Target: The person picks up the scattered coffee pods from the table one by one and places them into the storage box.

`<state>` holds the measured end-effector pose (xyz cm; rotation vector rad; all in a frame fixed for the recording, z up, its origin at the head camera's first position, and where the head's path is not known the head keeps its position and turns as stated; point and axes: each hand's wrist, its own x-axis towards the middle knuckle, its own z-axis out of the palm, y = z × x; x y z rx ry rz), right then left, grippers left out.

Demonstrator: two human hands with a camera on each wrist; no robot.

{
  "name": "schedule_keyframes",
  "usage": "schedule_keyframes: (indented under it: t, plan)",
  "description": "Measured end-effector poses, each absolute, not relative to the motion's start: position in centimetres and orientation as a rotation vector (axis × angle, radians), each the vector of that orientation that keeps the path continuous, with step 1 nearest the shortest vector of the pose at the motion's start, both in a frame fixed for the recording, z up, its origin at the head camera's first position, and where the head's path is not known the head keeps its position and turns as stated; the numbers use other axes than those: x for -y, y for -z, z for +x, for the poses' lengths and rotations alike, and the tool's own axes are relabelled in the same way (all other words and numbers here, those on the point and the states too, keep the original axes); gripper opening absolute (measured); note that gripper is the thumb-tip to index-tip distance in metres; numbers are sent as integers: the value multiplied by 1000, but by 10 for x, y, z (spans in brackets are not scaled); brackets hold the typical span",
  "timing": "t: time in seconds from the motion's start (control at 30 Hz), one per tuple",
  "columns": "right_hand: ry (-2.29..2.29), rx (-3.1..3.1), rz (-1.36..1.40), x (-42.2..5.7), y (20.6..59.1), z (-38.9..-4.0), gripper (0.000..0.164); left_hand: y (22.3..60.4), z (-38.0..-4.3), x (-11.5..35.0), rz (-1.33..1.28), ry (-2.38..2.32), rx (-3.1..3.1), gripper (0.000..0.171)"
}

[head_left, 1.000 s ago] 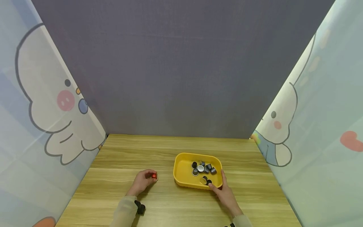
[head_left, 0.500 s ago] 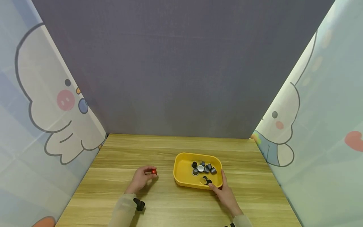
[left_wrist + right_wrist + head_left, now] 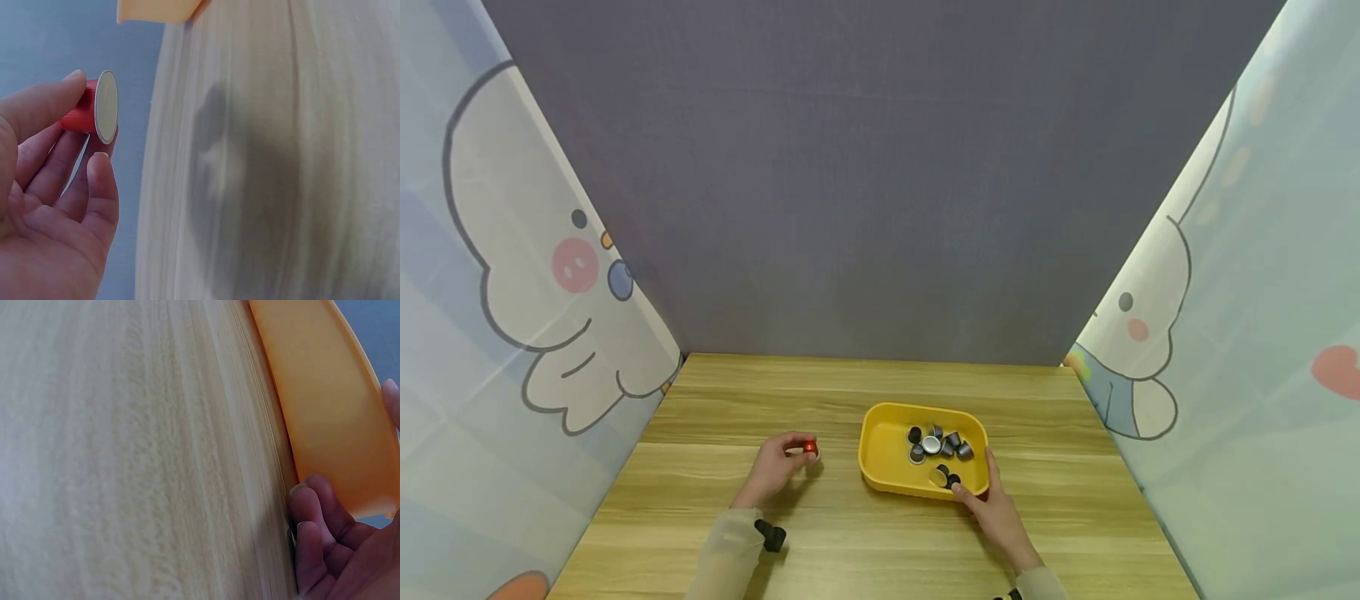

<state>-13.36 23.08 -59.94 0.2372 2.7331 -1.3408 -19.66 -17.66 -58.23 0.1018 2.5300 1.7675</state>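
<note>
My left hand [image 3: 775, 468] pinches a red coffee capsule [image 3: 81, 112] between thumb and fingers. Its pale foil lid faces away from the palm in the left wrist view, and a shadow on the wood shows it is off the table. To the right, my right hand [image 3: 1000, 510] grips the near right corner of a yellow plastic tray [image 3: 880, 485]. The thumb lies at the near rim; curled fingers [image 3: 307, 506] press the outer wall low down in the right wrist view. Inside the tray lie several dark and grey capsules [image 3: 947, 448] and one with a white lid up [image 3: 931, 445].
The wooden table [image 3: 820, 550] runs back to a grey panel [image 3: 865, 208]. Patterned fabric walls [image 3: 1262, 317] stand at both sides. A black wrist camera mount [image 3: 771, 536] juts from the left sleeve.
My left hand has raised the red capsule off the table and shifted it slightly away from me, tilting it a little. The right hand and the tray have stayed put.
</note>
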Motion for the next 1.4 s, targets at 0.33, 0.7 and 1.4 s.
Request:
schedule_keyframes:
  t: [0.33,0.7,1.4]
  plan:
    - [1372,-2723,247,-231,602,-133,105,575,-199,177,59,-1767,-2544,33]
    - [1380,-2725,265,-230,605,-135,104,562,-205,176,142,-1807,-2550,34]
    - [1399,-2692,283,-229,604,-136,105,557,-212,145,338,-1808,-2564,25]
